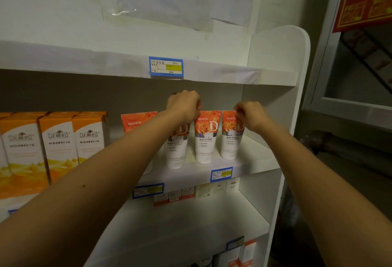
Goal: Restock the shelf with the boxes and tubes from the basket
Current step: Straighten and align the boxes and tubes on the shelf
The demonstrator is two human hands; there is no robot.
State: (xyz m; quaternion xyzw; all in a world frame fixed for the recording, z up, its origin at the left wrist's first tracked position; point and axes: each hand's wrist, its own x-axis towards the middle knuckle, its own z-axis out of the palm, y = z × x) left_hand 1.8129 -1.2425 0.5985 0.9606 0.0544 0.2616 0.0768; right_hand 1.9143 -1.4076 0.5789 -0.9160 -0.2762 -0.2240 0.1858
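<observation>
Several orange-and-white tubes stand cap-down in a row on the middle shelf (pixel 250 167). My left hand (pixel 184 105) grips the top of one tube (pixel 177 150), partly hidden by my forearm. My right hand (pixel 251 116) pinches the top edge of the rightmost tube (pixel 230 143). Between them stands a free tube (pixel 204 139). Another tube (pixel 137 121) shows further left, behind my left arm. Tall orange-and-white boxes (pixel 57 145) stand in a row at the left of the same shelf. The basket is out of view.
The shelf above (pixel 127 65) holds nothing visible and carries a blue price tag (pixel 165 66). Small boxes (pixel 191 194) line the shelf below. The white side panel (pixel 292 97) bounds the shelves on the right. A red sign (pixel 364 1) hangs beyond it.
</observation>
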